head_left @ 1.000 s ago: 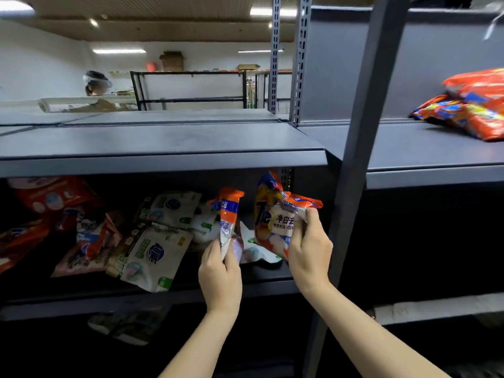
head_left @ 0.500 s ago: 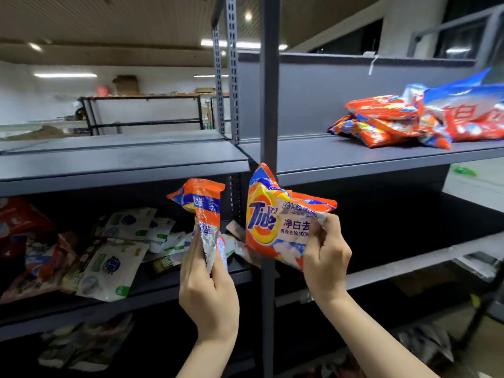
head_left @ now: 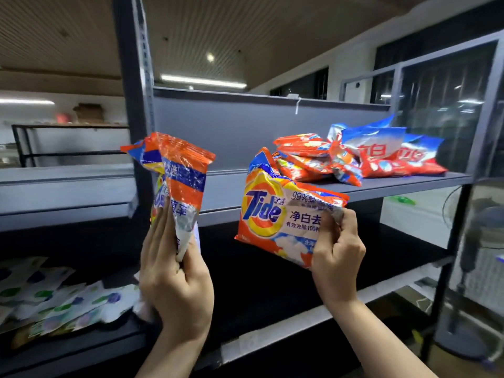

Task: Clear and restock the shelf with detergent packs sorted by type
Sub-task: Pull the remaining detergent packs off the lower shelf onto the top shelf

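Both bare forearms rise from the lower edge, hands lifted side by side and well apart. The left hand (head_left: 174, 279) stands upright, back toward the camera, fingers (head_left: 161, 230) straight and pressed together, thumb opposite, clamping a pack (head_left: 180, 186). The right hand (head_left: 336, 257) is curled, knuckles up, pinching the corner of another pack (head_left: 281, 214).

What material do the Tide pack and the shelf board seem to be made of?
Tide pack: apparently thin glossy plastic film; it crinkles and shows bright glare where the right hand pinches it. Shelf board: probably painted metal, matte grey, with a thin folded front edge; the material under the coating cannot be confirmed.
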